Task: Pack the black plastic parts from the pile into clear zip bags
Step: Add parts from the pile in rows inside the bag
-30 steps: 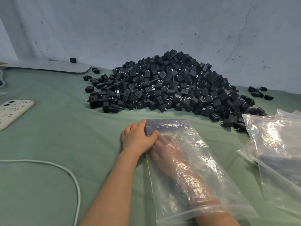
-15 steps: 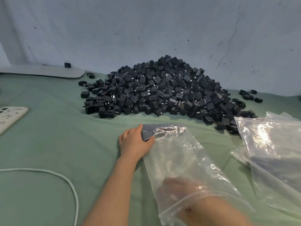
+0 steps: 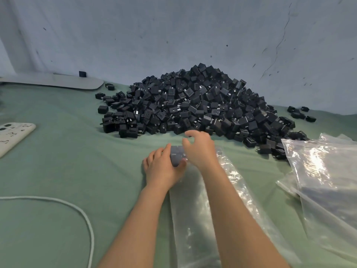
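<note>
Near the pile (image 3: 193,105), beside spare bags (image 3: 324,171), your left hand (image 3: 164,171) grips the zip bag (image 3: 191,219); right hand (image 3: 201,149) hovers half-curled, empty.

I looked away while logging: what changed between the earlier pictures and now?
The right hand came out of the clear zip bag and moved forward toward the pile, apparently empty. The left hand still grips the bag's far end; pile and spare bags unchanged.

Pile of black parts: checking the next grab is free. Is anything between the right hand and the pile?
Nothing visible. The right hand is just short of the pile, with only green cloth between them. The left hand grips the bag beside it.
</note>
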A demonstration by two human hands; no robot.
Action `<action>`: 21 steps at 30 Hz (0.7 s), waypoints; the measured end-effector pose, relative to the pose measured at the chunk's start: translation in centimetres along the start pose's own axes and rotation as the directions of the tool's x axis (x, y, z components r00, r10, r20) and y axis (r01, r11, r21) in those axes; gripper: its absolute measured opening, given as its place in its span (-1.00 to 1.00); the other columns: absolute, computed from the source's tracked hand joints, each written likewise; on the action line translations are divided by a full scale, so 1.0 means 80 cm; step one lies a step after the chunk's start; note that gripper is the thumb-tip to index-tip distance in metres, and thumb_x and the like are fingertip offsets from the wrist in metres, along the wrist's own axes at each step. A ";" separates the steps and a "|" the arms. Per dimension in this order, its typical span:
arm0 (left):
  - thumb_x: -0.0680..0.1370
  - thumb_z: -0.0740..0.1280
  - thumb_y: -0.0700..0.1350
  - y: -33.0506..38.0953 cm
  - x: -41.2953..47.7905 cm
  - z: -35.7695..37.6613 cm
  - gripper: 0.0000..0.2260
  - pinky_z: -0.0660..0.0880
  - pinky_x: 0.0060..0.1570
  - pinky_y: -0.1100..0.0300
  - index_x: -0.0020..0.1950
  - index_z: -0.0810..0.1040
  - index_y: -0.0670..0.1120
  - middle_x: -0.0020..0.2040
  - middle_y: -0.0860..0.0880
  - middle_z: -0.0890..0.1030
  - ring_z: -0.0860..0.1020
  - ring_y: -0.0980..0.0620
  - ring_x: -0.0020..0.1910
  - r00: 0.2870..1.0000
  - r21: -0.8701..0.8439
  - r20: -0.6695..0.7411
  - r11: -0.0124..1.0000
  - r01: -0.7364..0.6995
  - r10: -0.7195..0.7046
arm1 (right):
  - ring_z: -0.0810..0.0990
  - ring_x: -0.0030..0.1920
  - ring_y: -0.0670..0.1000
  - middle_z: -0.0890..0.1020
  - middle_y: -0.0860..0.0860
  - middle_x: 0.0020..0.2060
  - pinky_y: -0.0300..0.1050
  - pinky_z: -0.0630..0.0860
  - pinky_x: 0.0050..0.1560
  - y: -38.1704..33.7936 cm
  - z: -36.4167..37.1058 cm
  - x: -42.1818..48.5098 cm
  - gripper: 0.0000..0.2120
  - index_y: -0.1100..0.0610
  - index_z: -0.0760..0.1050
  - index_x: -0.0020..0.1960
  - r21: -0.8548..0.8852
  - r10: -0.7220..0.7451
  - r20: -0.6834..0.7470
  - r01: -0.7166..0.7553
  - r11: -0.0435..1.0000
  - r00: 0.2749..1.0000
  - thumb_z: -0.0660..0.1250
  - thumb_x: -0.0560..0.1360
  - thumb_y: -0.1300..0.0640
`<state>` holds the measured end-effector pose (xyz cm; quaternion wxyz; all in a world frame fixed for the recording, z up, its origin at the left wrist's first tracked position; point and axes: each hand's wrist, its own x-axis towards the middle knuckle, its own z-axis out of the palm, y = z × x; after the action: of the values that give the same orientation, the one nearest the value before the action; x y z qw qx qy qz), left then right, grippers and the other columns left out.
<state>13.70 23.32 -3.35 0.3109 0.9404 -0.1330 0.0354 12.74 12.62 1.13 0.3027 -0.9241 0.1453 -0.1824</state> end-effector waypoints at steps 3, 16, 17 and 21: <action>0.52 0.26 0.14 0.003 -0.003 0.005 -0.34 0.04 0.45 0.05 0.54 0.07 0.01 0.52 -0.06 0.17 0.10 -0.04 0.49 0.998 -0.093 -0.051 0.995 -0.029 0.025 | 0.15 0.49 0.13 0.31 0.13 0.45 0.15 0.01 0.49 0.005 0.020 0.011 -0.62 -0.06 0.39 0.39 -0.225 0.181 -0.008 -0.178 0.958 0.983 0.14 0.58 0.02; 0.55 0.20 0.11 0.011 -0.005 0.017 -0.50 0.13 0.39 0.09 0.47 0.19 0.08 0.55 -0.06 -0.01 0.19 -0.11 0.44 0.999 -0.025 -0.017 0.998 -0.051 0.051 | 0.07 0.51 0.19 0.34 0.13 0.41 0.33 -0.22 0.43 0.003 0.052 0.091 -0.67 0.10 0.47 0.26 -0.431 0.354 0.087 -0.285 0.856 0.931 0.11 0.55 0.08; 0.55 0.19 0.11 0.011 -0.005 0.016 -0.50 0.13 0.40 0.08 0.47 0.18 0.08 0.55 -0.06 -0.02 0.18 -0.11 0.44 0.999 -0.023 -0.013 0.999 -0.049 0.049 | 0.08 0.50 0.19 0.33 0.12 0.42 0.33 -0.20 0.43 0.004 0.053 0.091 -0.67 0.10 0.46 0.26 -0.427 0.351 0.081 -0.285 0.858 0.933 0.12 0.55 0.08; 0.55 0.19 0.11 0.011 -0.006 0.015 -0.48 0.10 0.41 0.08 0.49 0.16 0.07 0.55 -0.05 -0.02 0.16 -0.10 0.45 0.999 -0.029 -0.007 0.999 -0.041 0.040 | 0.14 0.48 0.16 0.37 0.09 0.38 0.32 -0.16 0.44 0.005 0.059 0.087 -0.69 0.11 0.48 0.23 -0.396 0.306 0.065 -0.257 0.882 0.950 0.11 0.55 0.09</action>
<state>12.95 22.04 -3.88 0.3242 0.9328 -0.1515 0.0427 20.86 12.02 -0.92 0.1487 -0.9438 0.2917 -0.0459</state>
